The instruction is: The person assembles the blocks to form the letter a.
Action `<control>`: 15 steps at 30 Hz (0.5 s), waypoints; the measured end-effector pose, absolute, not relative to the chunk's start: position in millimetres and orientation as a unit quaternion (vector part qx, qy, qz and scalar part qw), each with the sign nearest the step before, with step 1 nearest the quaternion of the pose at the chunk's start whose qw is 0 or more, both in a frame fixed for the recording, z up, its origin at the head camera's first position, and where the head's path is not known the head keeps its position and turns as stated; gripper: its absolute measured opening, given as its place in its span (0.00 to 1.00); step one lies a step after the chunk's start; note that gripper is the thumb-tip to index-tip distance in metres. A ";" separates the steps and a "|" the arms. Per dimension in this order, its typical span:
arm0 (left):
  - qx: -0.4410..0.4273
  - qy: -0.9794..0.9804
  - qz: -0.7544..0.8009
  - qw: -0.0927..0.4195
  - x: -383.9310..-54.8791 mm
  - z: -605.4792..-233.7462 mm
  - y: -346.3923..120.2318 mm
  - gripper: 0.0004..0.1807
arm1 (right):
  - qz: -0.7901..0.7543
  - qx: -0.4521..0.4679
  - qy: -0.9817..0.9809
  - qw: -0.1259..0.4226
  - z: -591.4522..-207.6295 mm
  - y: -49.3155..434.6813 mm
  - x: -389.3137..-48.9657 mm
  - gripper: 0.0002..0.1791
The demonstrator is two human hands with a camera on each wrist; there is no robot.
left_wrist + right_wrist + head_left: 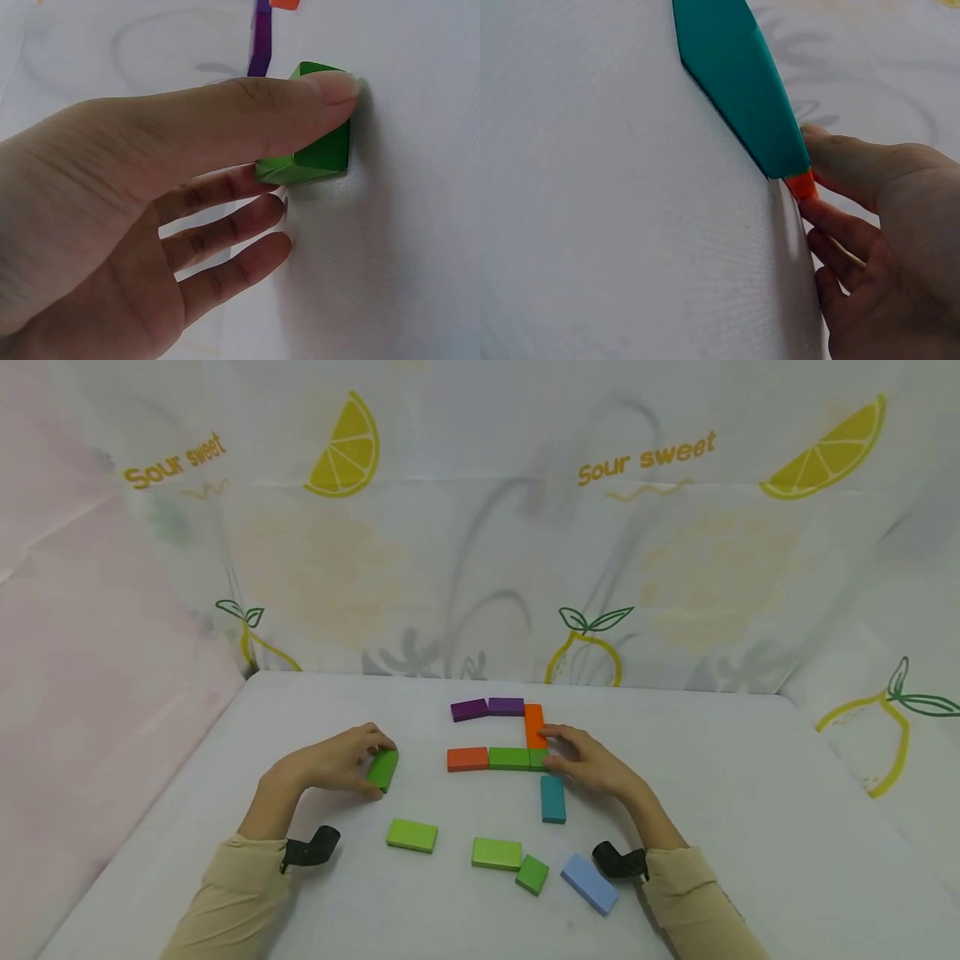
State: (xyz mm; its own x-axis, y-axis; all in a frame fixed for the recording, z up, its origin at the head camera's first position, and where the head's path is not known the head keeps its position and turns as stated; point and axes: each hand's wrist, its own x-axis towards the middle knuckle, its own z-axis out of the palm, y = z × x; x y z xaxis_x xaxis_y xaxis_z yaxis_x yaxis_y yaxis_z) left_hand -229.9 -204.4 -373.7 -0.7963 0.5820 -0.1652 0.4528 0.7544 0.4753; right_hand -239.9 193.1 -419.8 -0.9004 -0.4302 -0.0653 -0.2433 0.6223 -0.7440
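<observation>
My left hand (341, 760) pinches a green block (383, 770) between thumb and fingers at the left of the table; the left wrist view shows the thumb across the block (326, 154). Against the right side of an upright-lying orange block (534, 727) rest the fingertips of my right hand (592, 764). Its thumb touches or overlaps a small green block (537, 760) at the orange block's near end. That small block adjoins a longer green block (509, 759) and a red-orange block (468, 759) in a row. Just in front lies a teal block (552, 799).
Two purple blocks (506, 707) extend left from the orange block's far end. Nearer me lie light green blocks (412, 835), (497, 853), a small green block (532, 875) and a light blue block (589, 884). A printed cloth (450, 527) hangs behind the white table (675, 735).
</observation>
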 end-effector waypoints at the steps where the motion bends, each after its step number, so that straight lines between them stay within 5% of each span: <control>1: 0.281 0.924 0.210 0.153 -229.7 -373.8 -203.9 0.32 | -0.393 -0.189 0.892 0.120 -419.9 193.2 -239.9 0.29; 15: 0.286 0.922 0.216 0.148 -230.8 -383.1 -193.0 0.34 | -0.394 -0.191 0.891 0.120 -419.5 193.5 -239.8 0.29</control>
State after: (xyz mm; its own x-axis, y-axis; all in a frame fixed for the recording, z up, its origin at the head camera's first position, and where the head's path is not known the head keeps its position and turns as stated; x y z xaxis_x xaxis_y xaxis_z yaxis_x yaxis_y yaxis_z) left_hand -230.8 -193.0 -383.1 -0.7928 0.5908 -0.1500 0.4624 0.7432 0.4836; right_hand -239.8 193.5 -419.5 -0.8987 -0.4340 -0.0632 -0.2450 0.6164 -0.7483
